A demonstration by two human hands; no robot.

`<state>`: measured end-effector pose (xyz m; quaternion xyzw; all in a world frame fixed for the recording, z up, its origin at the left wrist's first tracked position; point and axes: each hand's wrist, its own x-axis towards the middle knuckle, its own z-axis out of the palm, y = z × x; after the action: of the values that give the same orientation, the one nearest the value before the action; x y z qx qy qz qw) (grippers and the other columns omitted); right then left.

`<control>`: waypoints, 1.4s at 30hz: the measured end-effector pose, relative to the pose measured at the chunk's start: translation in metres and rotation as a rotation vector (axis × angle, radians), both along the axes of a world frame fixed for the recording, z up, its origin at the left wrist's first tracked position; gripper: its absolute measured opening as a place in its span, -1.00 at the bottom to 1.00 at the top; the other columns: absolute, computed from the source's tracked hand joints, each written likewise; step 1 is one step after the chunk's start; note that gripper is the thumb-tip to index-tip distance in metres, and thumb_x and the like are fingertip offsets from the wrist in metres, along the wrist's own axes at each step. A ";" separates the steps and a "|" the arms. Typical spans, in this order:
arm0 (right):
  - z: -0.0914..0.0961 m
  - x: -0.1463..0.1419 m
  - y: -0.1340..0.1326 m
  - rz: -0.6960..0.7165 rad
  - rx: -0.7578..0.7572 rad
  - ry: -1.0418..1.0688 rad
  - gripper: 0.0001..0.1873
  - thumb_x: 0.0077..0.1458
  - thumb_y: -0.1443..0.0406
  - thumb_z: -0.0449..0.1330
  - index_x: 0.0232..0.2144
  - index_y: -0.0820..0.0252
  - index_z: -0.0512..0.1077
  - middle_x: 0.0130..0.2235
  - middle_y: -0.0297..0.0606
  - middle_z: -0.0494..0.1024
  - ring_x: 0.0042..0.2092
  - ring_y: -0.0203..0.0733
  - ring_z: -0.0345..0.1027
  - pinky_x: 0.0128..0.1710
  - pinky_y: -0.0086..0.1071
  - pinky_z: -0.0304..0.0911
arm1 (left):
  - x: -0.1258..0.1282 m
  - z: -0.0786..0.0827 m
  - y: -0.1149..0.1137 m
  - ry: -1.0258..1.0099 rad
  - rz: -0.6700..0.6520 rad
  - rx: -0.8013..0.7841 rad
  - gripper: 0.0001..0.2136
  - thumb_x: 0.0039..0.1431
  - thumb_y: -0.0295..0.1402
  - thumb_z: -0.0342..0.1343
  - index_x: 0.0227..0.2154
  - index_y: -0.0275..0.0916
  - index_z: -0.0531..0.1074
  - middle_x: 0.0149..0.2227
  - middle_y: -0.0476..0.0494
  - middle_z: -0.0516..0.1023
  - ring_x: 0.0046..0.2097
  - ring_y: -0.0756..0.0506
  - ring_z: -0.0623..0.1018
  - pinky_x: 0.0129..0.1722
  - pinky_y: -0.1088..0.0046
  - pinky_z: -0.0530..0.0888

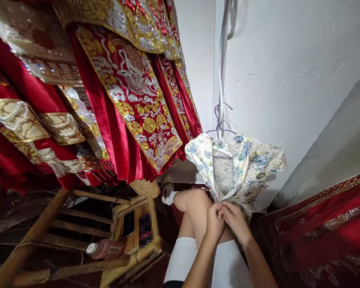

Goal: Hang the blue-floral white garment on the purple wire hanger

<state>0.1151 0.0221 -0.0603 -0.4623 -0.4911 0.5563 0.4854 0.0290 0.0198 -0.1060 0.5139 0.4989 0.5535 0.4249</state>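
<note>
A floral white, blue and yellow dress (243, 164) hangs on a purple hanger (219, 124) against the white wall. My left hand (214, 222) and my right hand (235, 220) meet at the dress's lower front edge, above my raised knee (195, 202). Both hands have their fingers pinched together on the fabric, close to each other. What exactly the fingertips grip is too small to make out beyond the cloth.
Red garments with gold and silver embroidery (132, 92) hang at the left. A bamboo chair (87, 236) holds a pink bottle (106, 249) and a phone (128, 224). More red embroidered cloth (324, 228) lies at the right. A white wall (288, 72) stands behind.
</note>
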 end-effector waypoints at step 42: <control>0.087 0.008 0.068 -0.086 0.220 0.004 -0.80 -0.05 0.24 0.21 -0.64 0.16 0.40 -0.70 -0.44 0.22 -0.61 -0.35 0.04 -0.60 -0.43 -0.08 | -0.143 0.201 0.110 -0.822 0.473 0.277 -0.73 0.38 -0.51 0.00 -0.49 -0.27 0.34 -0.48 0.03 0.39 -0.42 0.06 0.45 -0.23 0.56 0.43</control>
<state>0.1232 0.0899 0.0264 -0.4260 -0.5277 0.4786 0.5576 -0.1143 0.1295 0.0952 0.1771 0.3149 0.8529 0.3770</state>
